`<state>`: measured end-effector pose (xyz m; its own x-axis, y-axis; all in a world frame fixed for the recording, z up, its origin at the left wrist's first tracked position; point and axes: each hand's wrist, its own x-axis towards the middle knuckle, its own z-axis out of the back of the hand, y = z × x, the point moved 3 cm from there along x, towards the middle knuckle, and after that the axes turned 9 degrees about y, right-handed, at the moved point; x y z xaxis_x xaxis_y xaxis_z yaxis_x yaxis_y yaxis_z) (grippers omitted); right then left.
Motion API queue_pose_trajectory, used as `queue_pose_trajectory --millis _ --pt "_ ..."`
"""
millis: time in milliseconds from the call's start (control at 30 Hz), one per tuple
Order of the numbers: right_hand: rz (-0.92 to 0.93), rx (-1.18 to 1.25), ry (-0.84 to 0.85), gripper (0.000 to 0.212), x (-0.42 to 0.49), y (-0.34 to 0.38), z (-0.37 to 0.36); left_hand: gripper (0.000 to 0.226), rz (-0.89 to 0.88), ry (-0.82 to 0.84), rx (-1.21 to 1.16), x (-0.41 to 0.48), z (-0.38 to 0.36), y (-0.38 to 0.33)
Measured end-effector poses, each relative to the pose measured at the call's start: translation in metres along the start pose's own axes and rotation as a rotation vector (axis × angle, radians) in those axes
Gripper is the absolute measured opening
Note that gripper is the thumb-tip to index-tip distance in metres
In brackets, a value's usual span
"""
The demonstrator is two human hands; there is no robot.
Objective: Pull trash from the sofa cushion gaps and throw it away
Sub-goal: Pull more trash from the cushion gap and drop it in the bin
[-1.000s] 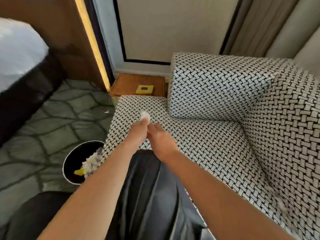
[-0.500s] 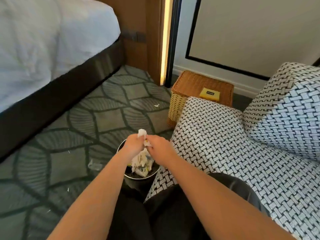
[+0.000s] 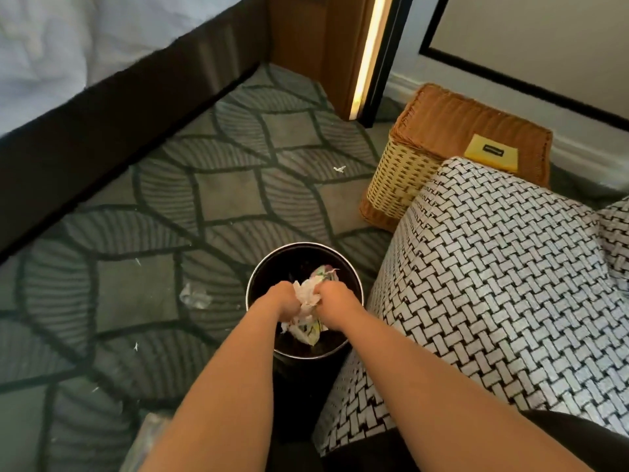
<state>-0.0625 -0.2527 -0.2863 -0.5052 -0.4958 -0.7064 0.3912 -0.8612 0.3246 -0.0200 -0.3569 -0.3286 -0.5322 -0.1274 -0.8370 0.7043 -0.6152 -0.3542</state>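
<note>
Crumpled paper (image 3: 308, 294) sits bunched between both fists, directly over the mouth of the round black bin (image 3: 263, 270). The left hand (image 3: 280, 296) clenches one side of the wad and the right hand (image 3: 335, 299) clenches the other, fingers curled into it. Just below the grip, more paper and a yellowish wrapper (image 3: 311, 332) lie inside the bin. Right of the grip rises the woven-pattern sofa (image 3: 493, 284); beyond that stands a wicker basket (image 3: 401, 175) with a yellow card (image 3: 492, 153) on top. Left of the grip, a clear wrapper (image 3: 194, 296) lies on the carpet (image 3: 221, 199).
</note>
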Motion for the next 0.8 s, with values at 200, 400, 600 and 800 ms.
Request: queue_pose_trajectory --millis 200,400,600,800 --pt "-0.087 0.016 0.109 0.028 0.017 -0.001 -0.014 0.054 0.123 0.143 0.205 0.023 -0.021 0.012" --pt "-0.201 -0.013 0.135 0.032 0.018 -0.009 -0.018 0.041 0.194 0.146 0.383 0.029 -0.024 0.01" --pt "-0.203 -0.032 0.062 0.029 0.007 -0.012 -0.007 0.048 0.151 0.166 0.445 0.04 -0.03 0.011" --pt "-0.162 -0.056 0.057 0.031 -0.008 -0.009 0.0 0.044 0.092 -0.002 0.374 0.022 -0.013 0.009"
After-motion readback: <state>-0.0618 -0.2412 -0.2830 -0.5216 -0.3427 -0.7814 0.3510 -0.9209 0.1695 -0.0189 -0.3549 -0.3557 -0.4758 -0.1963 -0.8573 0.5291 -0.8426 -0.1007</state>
